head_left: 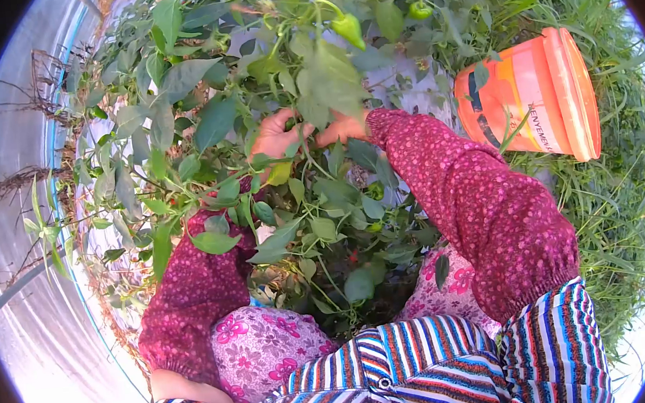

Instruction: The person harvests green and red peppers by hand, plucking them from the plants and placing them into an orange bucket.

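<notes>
My left hand [278, 136] is in among the leaves of a pepper plant [216, 126], its fingers curled and pressed together around something that I cannot make out. Close beside it, my right hand [343, 129] has its fingers bent toward the left one, partly covered by leaves. What the right fingers hold, if anything, is hidden. A green pepper [348, 30] hangs from a curved stem above my hands. Another small green pepper [420, 10] hangs further right.
An orange bucket [509, 101] stands at the right, its rim toward the right side of the view, with tall grass [602, 238] around it. Plastic sheeting [28, 250] runs along the left. Leafy branches reach down toward my knees [273, 340].
</notes>
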A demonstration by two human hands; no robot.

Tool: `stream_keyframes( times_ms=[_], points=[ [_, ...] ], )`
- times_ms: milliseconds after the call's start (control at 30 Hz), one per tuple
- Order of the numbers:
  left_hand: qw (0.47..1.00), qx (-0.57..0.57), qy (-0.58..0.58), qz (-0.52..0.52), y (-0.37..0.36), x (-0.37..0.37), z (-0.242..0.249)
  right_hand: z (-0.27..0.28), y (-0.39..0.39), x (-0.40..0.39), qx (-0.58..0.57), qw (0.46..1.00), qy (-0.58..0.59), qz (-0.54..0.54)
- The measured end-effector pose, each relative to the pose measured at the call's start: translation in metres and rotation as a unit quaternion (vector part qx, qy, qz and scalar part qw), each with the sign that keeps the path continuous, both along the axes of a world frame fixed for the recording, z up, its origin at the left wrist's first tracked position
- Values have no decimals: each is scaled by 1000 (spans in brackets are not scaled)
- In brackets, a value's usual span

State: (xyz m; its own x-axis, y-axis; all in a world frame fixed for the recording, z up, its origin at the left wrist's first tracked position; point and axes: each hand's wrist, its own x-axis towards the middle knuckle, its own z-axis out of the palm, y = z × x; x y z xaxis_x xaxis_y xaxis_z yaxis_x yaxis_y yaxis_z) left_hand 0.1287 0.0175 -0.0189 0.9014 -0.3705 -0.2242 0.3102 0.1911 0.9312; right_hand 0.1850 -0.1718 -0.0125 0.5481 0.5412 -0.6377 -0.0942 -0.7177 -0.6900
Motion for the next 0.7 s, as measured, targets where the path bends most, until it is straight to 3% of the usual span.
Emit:
stream_keyframes(
  times_ms=[267,400,500,567,600,667,700],
  points=[
    [998,-11,-19,-63,-11,-5,2,-4,7,4,-4,1000,1,30],
    [996,-74,43,-21,-21,-15,6,-1,11,0,-25,998,-15,46],
    [981,-189,-18,-30,-20,-16,8,-3,12,-1,-41,997,-23,54],
    [998,54,11,-29,-20,-13,13,-1,14,-3,-50,997,-26,60],
    [998,52,9,-31,-20,-14,15,2,14,-4,-50,996,-27,61],
    [996,-73,42,-27,-20,-17,12,4,8,-4,-52,996,-27,67],
    [996,-36,64,-43,-19,-13,-6,5,8,-4,-52,996,-22,64]
  ],
)
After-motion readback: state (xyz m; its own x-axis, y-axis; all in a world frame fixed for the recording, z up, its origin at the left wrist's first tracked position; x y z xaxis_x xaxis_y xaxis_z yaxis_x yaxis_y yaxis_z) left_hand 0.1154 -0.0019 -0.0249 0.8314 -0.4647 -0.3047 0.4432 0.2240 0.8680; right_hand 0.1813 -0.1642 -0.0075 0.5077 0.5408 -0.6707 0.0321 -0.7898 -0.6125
